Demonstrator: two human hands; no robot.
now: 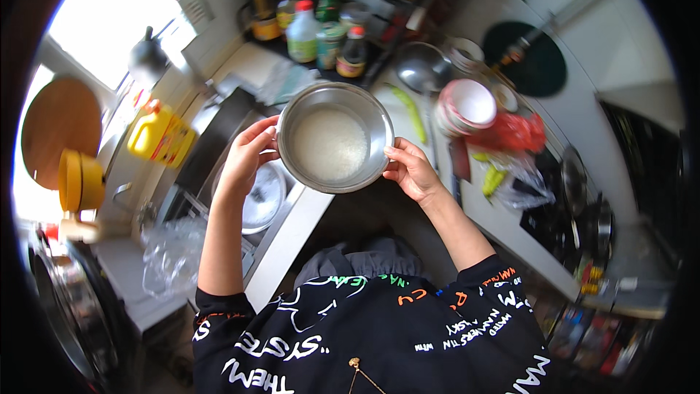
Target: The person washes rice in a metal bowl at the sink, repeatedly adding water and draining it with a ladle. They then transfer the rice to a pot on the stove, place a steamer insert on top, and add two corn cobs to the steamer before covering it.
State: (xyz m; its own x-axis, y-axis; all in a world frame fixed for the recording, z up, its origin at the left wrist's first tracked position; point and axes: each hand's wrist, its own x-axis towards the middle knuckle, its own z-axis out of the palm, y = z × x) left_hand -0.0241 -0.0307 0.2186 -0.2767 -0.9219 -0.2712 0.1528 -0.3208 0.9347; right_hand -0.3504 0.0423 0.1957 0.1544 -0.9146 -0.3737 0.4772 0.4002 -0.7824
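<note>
A round metal pot (377,115) is held up between both hands, in front of the counter corner. White rice (331,145) covers its bottom, apparently under cloudy water. My left hand (249,153) grips the pot's left rim and side, fingers partly hidden behind it. On the right side, my right hand (410,169) pinches the rim with the thumb on top. Below and behind my left forearm, a round metal basin (265,197) sits in the sink.
Bottles (302,33) stand on a dark rack behind the pot. To the right lie a green pepper (409,112), a metal ladle (424,68), stacked bowls (473,104), a knife (458,167) and a red plastic bag (514,132). A yellow jug (161,134) stands left.
</note>
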